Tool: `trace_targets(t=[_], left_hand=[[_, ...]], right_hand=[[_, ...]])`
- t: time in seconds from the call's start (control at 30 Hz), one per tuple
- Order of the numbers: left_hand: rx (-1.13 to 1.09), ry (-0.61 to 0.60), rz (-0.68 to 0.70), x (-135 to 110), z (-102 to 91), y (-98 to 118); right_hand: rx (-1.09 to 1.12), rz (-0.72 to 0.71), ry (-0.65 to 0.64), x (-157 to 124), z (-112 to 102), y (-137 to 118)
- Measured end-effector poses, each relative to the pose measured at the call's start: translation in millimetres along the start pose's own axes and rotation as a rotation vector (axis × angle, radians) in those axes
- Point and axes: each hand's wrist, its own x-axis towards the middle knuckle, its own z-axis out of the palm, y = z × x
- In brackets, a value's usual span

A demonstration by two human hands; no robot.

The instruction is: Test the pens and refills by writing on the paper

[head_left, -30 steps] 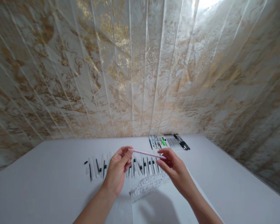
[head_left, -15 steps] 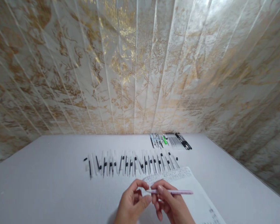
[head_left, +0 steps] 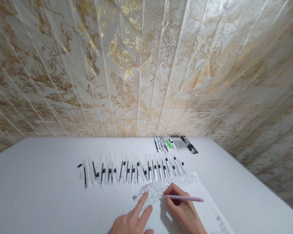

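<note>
The right hand had its grip closed on a pink pen, tip at a written-on sheet; the left hand lay open there. Just beyond, clear pen barrels and black refills formed a row; black pens lay far right, near a gold-patterned wall. Worktop extended left and right.

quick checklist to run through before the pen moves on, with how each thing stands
1. Pen gripped in right hand: ok.
2. Left hand over the paper, fingers spread: ok.
3. Pen tip touching the paper: cannot tell, too small.
4. Bare space below the writing: ok.
5. Row of pen parts clear of both hands: ok.
</note>
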Motion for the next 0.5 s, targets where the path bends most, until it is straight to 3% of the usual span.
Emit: trace_targets(t=[0.3,0.5], left_hand=[[-0.133,0.079,-0.011,-2.7,7.1,-4.0],[-0.112,0.013,-0.034,-2.1,3.4,-2.5]], right_hand=[[-0.026,-0.037,0.01,-3.5,8.2,6.0],[-0.063,-0.029,-0.017,-2.5,5.4,3.2]])
